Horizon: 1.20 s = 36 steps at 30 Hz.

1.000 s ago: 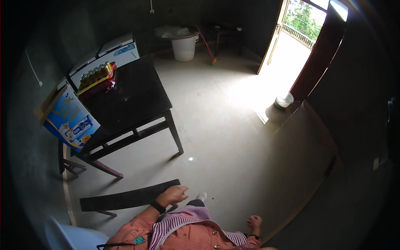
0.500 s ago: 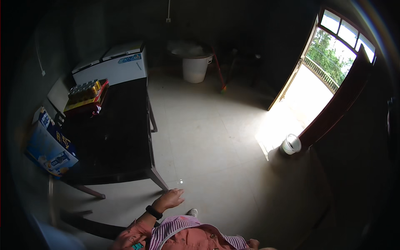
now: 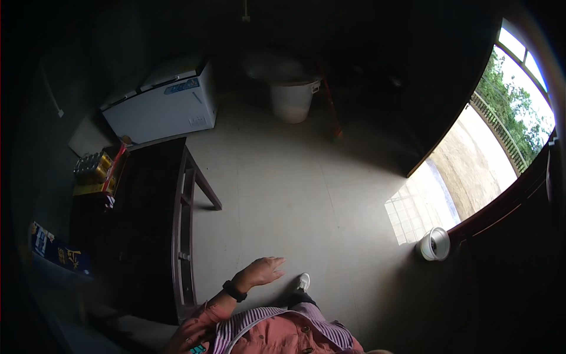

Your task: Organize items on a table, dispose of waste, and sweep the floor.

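My left hand (image 3: 259, 272) reaches out in front of my body, a black band on its wrist, its fingers stretched out and holding nothing. It hangs over the pale tiled floor, just right of a dark wooden table (image 3: 147, 236), and touches nothing that I can see. My right hand does not show. On the table's far left part sits a pack of cans (image 3: 93, 167) by a red and yellow box (image 3: 111, 184). A blue carton (image 3: 59, 253) stands at the near left, partly lost in shadow.
A white chest freezer (image 3: 165, 109) stands beyond the table. At the back is a big white bucket (image 3: 292, 101), with a red-handled broom (image 3: 334, 112) beside it. To the right, a small white pail (image 3: 435, 244) stands by the open doorway (image 3: 471, 171), where sunlight falls on the floor.
The view has moved forward: the table has shifted left and closer, and the freezer's front shows more. My left hand stays out in front, fingers extended. A white shoe has stepped forward.
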Available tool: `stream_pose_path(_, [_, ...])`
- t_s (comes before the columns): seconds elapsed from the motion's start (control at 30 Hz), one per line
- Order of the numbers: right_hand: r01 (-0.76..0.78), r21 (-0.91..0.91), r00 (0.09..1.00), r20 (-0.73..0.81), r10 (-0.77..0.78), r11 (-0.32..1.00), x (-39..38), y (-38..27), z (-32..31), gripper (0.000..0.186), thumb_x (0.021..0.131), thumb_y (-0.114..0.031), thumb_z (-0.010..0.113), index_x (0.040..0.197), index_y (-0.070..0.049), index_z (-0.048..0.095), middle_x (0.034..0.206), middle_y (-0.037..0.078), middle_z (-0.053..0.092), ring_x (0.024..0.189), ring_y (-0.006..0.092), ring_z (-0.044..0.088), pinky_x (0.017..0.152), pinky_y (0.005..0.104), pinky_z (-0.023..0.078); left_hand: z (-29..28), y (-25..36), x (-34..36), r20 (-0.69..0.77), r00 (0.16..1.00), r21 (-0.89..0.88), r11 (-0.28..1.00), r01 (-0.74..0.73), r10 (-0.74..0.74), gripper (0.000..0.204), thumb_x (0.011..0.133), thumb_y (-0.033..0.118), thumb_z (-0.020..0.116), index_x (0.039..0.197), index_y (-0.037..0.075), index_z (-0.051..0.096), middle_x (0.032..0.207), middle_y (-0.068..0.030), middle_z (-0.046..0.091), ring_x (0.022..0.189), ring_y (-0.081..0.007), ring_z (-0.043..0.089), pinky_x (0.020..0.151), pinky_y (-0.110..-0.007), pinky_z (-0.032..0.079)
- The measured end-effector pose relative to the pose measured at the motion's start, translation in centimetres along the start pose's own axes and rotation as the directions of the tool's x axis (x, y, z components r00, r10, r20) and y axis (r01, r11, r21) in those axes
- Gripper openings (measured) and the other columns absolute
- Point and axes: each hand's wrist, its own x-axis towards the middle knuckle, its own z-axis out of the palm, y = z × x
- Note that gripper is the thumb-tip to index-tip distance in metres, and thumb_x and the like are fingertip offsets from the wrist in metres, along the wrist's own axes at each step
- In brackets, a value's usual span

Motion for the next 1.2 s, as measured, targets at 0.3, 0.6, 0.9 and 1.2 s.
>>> stream_pose_path(0.3, [0.441, -0.118, 0.862, 0.334, -0.382, 0.89, 7.3, -40.6, 20.5, 0.02, 0.082, -0.014, 0.054, 0.098, -0.002, 0.055, 0.081, 0.011, 0.061, 0.062, 0.0212, 0.063, 0.046, 0.0294, 0.048, -11.6, -7.1, 10.0, -0.232, 0.869, -0.072, 0.899, 0.432, -0.436, 0.048, 0.081, 0.026, 0.059, 0.119, -0.002, 0.05, 0.105, -0.0244, 0.06, 0.087, -0.0341, 0.062, 0.077, -0.038, 0.049])
stream_pose_path(0.6, [0.621, -0.156, 0.72, 0.501, -0.48, 0.768, 5.0, -62.9, 42.9, 0.014, 0.081, -0.015, 0.055, 0.09, -0.005, 0.059, 0.079, 0.007, 0.064, 0.066, 0.0198, 0.066, 0.048, 0.0296, 0.047, -23.6, -20.4, 24.3, -0.317, 0.775, -0.107, 0.832, 0.544, -0.547, 0.046, 0.082, 0.025, 0.059, 0.117, -0.004, 0.051, 0.108, -0.0237, 0.058, 0.1, -0.0372, 0.056, 0.085, -0.04, 0.046])
stream_pose_path(0.9, [0.067, 0.122, 0.936, 0.336, -0.105, 0.99, 11.0, -61.6, 40.0, 0.012, 0.078, -0.005, 0.054, 0.086, 0.004, 0.054, 0.068, 0.013, 0.06, 0.053, 0.0272, 0.061, 0.042, 0.033, 0.048, -35.9, -26.2, 42.9, -0.196, 0.898, -0.004, 0.916, 0.401, -0.394, 0.045, 0.084, 0.025, 0.057, 0.117, -0.004, 0.05, 0.106, -0.0227, 0.059, 0.099, -0.0348, 0.057, 0.085, -0.039, 0.046])
stream_pose_path(1.2, [-0.155, -0.064, 0.949, 0.269, 0.166, 0.986, 21.9, -75.7, 47.9, 0.011, 0.08, -0.007, 0.054, 0.07, -0.002, 0.055, 0.066, 0.014, 0.06, 0.055, 0.0276, 0.062, 0.041, 0.0366, 0.047, -42.2, -33.6, 58.9, -0.217, 0.907, -0.044, 0.932, 0.36, -0.36, 0.046, 0.082, 0.022, 0.059, 0.118, -0.004, 0.051, 0.111, -0.0239, 0.057, 0.102, -0.0357, 0.057, 0.087, -0.039, 0.046])
